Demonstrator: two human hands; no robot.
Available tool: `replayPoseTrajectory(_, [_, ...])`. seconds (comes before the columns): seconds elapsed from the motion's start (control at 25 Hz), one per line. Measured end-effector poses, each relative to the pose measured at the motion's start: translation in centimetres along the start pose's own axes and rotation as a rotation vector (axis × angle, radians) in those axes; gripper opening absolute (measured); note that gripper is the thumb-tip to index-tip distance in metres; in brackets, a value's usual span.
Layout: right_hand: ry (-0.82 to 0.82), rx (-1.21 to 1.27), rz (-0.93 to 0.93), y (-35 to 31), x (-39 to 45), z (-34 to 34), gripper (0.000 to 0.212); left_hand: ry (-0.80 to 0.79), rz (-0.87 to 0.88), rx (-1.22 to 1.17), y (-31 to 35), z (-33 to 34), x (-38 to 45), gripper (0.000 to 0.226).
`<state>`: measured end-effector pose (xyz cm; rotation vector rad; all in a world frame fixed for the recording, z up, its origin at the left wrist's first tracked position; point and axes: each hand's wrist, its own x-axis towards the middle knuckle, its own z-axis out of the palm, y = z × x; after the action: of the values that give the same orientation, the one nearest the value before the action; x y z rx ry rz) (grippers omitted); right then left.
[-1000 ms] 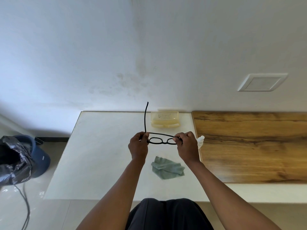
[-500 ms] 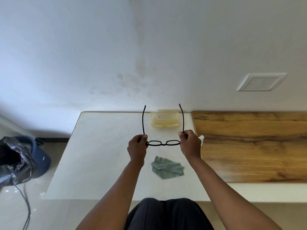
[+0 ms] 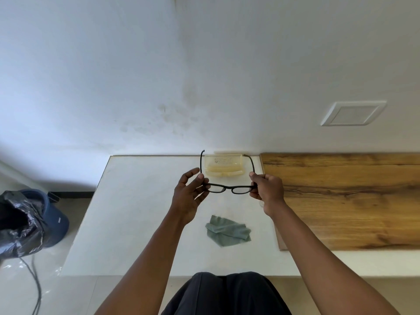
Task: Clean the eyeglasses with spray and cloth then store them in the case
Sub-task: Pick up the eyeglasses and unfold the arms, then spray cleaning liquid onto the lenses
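The black-framed eyeglasses (image 3: 229, 189) hang in the air above the white table (image 3: 136, 212), both temple arms unfolded and pointing away from me. My left hand (image 3: 189, 197) holds the left hinge loosely between thumb and fingers, with the index finger lifted. My right hand (image 3: 268, 189) pinches the right hinge. A translucent yellow case (image 3: 223, 165) lies against the wall just beyond the glasses. The grey-green cloth (image 3: 227, 231) lies crumpled on the table below my hands. My right hand hides the spray bottle.
A wooden board (image 3: 341, 201) covers the table's right part. On the floor at the left stands a blue bin (image 3: 54, 219) lined with a black bag, with a cable (image 3: 34, 280) near it. A white wall plate (image 3: 352, 113) sits at the upper right.
The right temple arm swung out, so both arms now stand unfolded. My left hand's fingers have loosened and spread at the left hinge.
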<state>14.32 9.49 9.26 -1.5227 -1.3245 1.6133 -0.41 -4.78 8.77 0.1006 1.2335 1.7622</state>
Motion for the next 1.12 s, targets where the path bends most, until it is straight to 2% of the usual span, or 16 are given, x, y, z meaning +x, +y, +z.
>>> replayPoseTrajectory(0.12, [-0.031, 0.040, 0.060, -0.6, 0.2, -0.3, 0.019, -0.098, -0.013, -0.062, 0.8, 0.2, -0.2, 0.029])
replayPoseTrajectory(0.28, [-0.050, 0.138, 0.135, -0.9, 0.1, -0.5, 0.011, -0.125, -0.041, 0.022, 0.8, 0.4, -0.2, 0.022])
replayPoseTrajectory(0.44, [-0.094, 0.221, 0.225, -1.2, -0.1, -0.5, 0.013, -0.086, -0.067, 0.013, 0.1, 0.2, -0.1, 0.017])
replayPoseTrajectory(1.12, [-0.118, 0.183, 0.248, 0.8, 0.0, 0.2, 0.017, 0.072, -0.097, 0.027, -1.3, -1.0, 0.8, 0.014])
